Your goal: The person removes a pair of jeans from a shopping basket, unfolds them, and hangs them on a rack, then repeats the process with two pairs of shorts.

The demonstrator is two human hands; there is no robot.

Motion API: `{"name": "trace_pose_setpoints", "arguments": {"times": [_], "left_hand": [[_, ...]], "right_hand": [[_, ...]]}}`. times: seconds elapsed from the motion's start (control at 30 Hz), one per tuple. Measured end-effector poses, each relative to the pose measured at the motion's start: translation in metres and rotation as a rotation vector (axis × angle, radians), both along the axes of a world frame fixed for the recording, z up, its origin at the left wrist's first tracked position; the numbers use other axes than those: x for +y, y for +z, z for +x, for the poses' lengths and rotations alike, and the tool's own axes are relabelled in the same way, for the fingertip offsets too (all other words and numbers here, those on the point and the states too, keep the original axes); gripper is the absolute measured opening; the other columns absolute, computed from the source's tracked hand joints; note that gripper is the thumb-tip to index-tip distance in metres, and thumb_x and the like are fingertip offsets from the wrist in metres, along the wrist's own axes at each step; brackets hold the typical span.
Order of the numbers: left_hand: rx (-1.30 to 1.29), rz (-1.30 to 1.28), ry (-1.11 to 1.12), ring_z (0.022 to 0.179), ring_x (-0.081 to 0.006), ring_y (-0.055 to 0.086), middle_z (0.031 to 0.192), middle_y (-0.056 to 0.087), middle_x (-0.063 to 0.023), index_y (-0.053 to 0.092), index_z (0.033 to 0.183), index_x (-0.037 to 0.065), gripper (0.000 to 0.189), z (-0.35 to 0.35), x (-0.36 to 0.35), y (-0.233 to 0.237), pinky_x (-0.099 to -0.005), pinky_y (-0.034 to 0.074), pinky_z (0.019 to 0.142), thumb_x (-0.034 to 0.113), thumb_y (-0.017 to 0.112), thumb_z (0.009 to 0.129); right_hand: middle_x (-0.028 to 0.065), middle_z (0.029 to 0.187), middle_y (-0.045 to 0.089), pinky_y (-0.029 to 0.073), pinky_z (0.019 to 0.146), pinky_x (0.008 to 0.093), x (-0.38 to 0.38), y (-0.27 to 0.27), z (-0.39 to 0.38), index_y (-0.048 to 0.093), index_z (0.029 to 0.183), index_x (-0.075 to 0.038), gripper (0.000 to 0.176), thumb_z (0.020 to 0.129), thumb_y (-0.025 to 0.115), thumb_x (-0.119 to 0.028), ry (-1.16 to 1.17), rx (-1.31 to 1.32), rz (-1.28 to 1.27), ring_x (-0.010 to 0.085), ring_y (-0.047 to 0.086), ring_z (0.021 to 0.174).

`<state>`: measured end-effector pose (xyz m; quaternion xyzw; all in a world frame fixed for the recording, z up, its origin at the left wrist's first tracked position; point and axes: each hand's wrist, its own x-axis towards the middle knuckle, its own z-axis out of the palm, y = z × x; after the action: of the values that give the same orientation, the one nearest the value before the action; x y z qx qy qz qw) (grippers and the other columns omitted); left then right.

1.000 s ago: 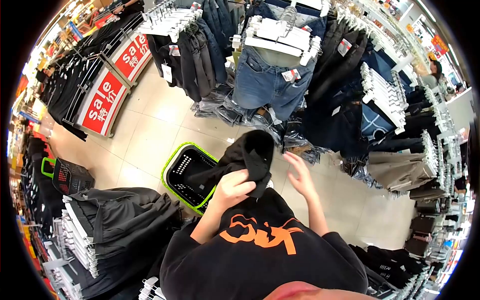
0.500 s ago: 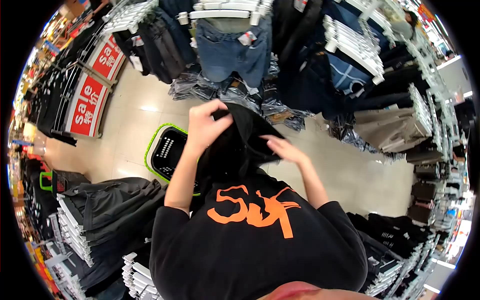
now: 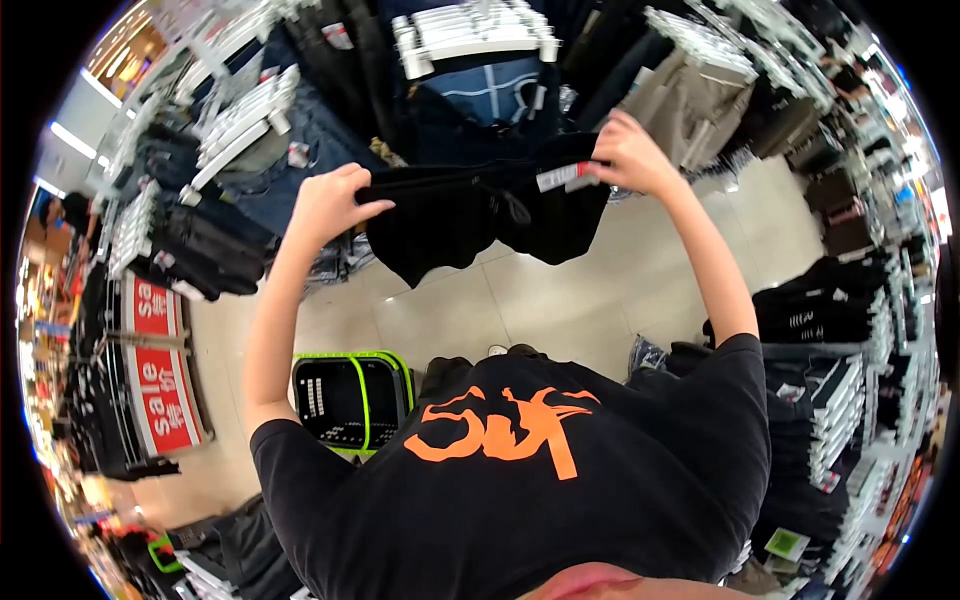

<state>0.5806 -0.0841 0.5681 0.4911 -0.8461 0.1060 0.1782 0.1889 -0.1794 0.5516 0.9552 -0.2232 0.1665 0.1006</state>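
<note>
At far left, a red sale sign stands on the floor beside a rack. Right of it, a black basket with a green rim sits on pale floor tiles, near the wearer's left upper arm in view. Above the basket, left hand: partly closed, fingers curled over the left end of a waistband, thumb extended across the front of the cloth. Garment held: black shorts, stretched sideways between both hands, waistband uppermost, legs hanging over the floor; drawstring loop at mid-front. Beyond the shorts, white hangers carry dark blue denim. Near the right end of the waistband, a white-and-red tag lies against the black cloth. Right hand: partly closed, fingers and thumb pinching the waistband's right end; whether it also touches the tag, cannot tell. Just beyond this hand, beige trousers hang on a rack. At far right, black garments on another rack.
</note>
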Motion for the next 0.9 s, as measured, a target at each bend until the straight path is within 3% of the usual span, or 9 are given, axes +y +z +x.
{"name": "trace_pose_setpoints", "arguments": {"times": [0.07,0.2,0.33,0.63,0.87,0.9], "left_hand": [[-0.015,0.018,-0.044,0.060,-0.0269,0.052,0.070,0.050,-0.0068,0.048,0.071,0.005,0.033,-0.010,-0.022,0.007,-0.0319,0.042,0.051,0.032,0.065,0.064],[0.031,-0.050,-0.202,0.061,-0.0273,0.053,0.069,0.051,-0.0075,0.048,0.073,0.005,0.032,-0.042,-0.066,0.006,-0.0318,0.042,0.051,0.030,0.065,0.064],[-0.054,0.006,-0.248,0.059,-0.0271,0.053,0.064,0.051,-0.0086,0.048,0.072,0.005,0.034,-0.077,-0.097,0.001,-0.0322,0.042,0.050,0.033,0.064,0.065],[-0.080,0.119,-0.452,0.061,-0.0225,0.054,0.063,0.050,-0.0065,0.046,0.069,0.006,0.034,-0.150,-0.167,-0.023,-0.0301,0.042,0.052,0.035,0.064,0.065],[-0.047,0.093,-0.580,0.064,-0.0243,0.054,0.065,0.053,-0.0065,0.050,0.072,0.007,0.034,-0.207,-0.234,-0.024,-0.0320,0.042,0.053,0.038,0.062,0.066],[-0.069,0.132,-0.565,0.065,-0.0241,0.055,0.066,0.053,-0.0065,0.050,0.073,0.007,0.034,-0.216,-0.244,-0.022,-0.0317,0.042,0.054,0.037,0.062,0.066]], "right_hand": [[0.0036,0.068,0.054,0.031,0.090,0.0410,-0.002,0.016,-0.034,0.058,0.066,-0.008,0.016,0.068,0.060,-0.024,-0.135,-0.145,-0.109,0.0215,0.048,0.080],[0.0045,0.070,0.051,0.038,0.074,0.0318,-0.005,0.023,-0.079,0.053,0.069,-0.005,0.018,0.071,0.058,-0.022,-0.180,-0.023,-0.075,0.0221,0.048,0.078],[0.0053,0.081,0.046,0.040,0.067,0.0331,0.006,0.012,-0.121,0.050,0.072,-0.007,0.016,0.073,0.057,-0.021,-0.316,-0.096,-0.086,0.0227,0.049,0.077],[0.0024,0.072,0.053,0.039,0.062,0.0321,0.022,-0.033,-0.188,0.049,0.081,-0.012,0.018,0.079,0.048,-0.030,-0.673,0.093,0.012,0.0204,0.055,0.072],[0.0057,0.069,0.055,0.040,0.065,0.0328,0.009,-0.014,-0.219,0.050,0.082,-0.012,0.021,0.081,0.045,-0.033,-0.907,0.069,0.095,0.0241,0.054,0.070],[0.0072,0.071,0.056,0.043,0.058,0.0365,0.002,-0.010,-0.228,0.050,0.082,-0.012,0.021,0.080,0.045,-0.033,-0.934,0.091,0.134,0.0264,0.055,0.069]]}}
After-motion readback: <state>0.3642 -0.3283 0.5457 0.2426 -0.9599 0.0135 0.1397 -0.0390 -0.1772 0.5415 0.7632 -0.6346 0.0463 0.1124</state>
